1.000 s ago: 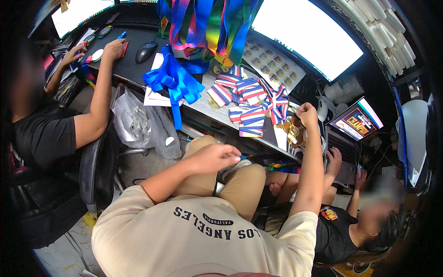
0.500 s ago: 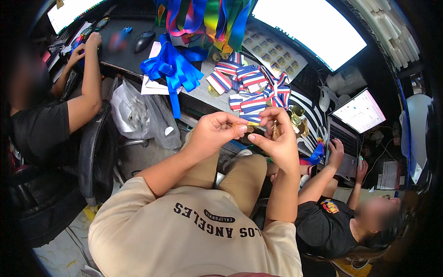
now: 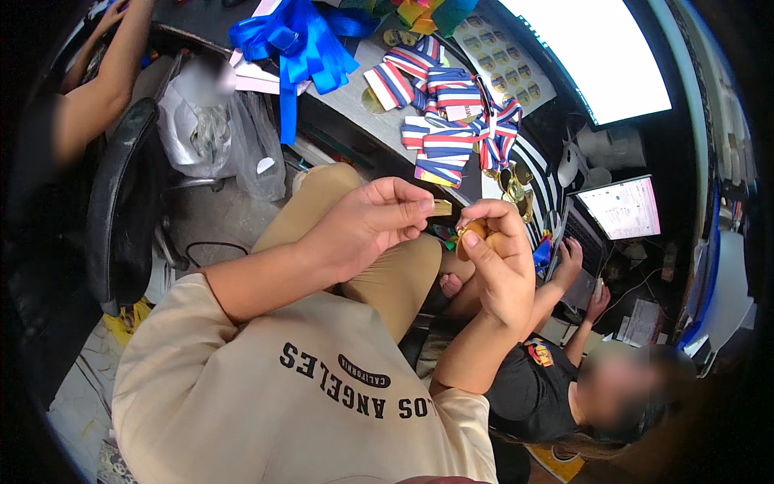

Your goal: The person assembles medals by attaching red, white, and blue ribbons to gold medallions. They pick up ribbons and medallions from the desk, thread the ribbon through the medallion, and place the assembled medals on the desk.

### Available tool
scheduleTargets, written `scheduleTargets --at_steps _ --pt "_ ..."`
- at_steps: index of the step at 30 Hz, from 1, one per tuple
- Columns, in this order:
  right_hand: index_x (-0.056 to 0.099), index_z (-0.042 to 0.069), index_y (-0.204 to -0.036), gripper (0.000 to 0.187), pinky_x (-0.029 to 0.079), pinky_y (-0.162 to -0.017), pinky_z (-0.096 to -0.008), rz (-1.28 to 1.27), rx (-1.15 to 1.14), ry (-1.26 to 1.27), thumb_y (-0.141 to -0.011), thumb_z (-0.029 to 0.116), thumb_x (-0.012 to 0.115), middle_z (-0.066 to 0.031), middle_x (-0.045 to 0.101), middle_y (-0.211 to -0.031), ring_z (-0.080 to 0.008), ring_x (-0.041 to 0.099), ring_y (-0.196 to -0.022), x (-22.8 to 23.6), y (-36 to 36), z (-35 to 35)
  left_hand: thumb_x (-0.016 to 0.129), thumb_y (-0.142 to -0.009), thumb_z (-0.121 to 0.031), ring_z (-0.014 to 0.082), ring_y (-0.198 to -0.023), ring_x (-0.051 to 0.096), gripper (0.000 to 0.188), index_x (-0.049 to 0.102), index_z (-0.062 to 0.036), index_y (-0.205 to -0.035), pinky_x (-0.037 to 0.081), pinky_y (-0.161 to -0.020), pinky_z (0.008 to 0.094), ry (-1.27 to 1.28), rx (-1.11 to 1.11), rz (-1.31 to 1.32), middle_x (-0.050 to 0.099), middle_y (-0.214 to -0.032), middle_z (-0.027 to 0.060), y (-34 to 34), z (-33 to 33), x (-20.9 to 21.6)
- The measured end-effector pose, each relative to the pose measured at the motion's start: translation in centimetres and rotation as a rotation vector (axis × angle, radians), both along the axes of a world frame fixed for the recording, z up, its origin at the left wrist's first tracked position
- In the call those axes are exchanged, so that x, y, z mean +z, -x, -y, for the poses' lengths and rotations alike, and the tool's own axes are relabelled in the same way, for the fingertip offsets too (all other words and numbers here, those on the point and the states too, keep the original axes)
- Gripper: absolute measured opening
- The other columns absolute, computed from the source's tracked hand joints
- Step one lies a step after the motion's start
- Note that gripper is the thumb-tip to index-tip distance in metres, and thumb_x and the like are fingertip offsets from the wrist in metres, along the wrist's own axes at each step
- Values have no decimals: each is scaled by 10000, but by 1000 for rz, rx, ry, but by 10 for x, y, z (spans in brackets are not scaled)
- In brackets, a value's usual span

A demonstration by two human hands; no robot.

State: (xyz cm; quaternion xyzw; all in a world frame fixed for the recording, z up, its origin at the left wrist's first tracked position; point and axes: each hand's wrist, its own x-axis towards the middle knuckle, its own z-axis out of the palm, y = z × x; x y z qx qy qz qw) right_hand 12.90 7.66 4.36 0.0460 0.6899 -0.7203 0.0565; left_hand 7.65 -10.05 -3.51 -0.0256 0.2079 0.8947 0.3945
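Observation:
Above my lap, my left hand (image 3: 377,224) pinches a small flat gold strip (image 3: 441,207) between thumb and forefinger. Its tip points toward my right hand (image 3: 501,250), whose thumb and fingers grip a round gold medal (image 3: 470,232) by its edge. A small gap separates the strip from the medal. Just beyond my hands, at the desk's front edge, lie red, white and blue striped ribbons (image 3: 448,143) in folded bundles. To their right, several loose gold medals (image 3: 516,192) are heaped together.
Shiny blue ribbons (image 3: 300,44) hang over the desk edge. Behind stands a bright monitor (image 3: 601,52), with a sheet of round stickers (image 3: 504,64) before it. One co-worker uses a laptop (image 3: 592,234) at right; another sits left by a black chair (image 3: 121,210). Plastic bags (image 3: 211,133) hang there.
My hands have drawn a little apart, so the gold strip and the medal show more plainly. The view has shifted, and the desk things sit higher in it.

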Motion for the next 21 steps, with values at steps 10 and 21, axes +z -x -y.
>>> scheduleTargets --at_steps 10,21 --pt "528 16 -1079 188 400 -662 -210 -102 -79 68 -897 -2 571 -63 571 -995 -89 522 -836 -14 1 14 628 -915 -90 102 -877 578 87 604 -95 -998 446 -805 260 15 20 8 623 -935 6 -6 2 7" --pt "494 58 -1037 146 454 -589 -253 60 -101 633 -911 47 566 -62 531 -943 -133 556 -828 -38 5 18 594 -934 -81 130 -905 620 43 581 -85 -974 497 -830 278 10 -4 47 621 -967 32 -7 3 1"
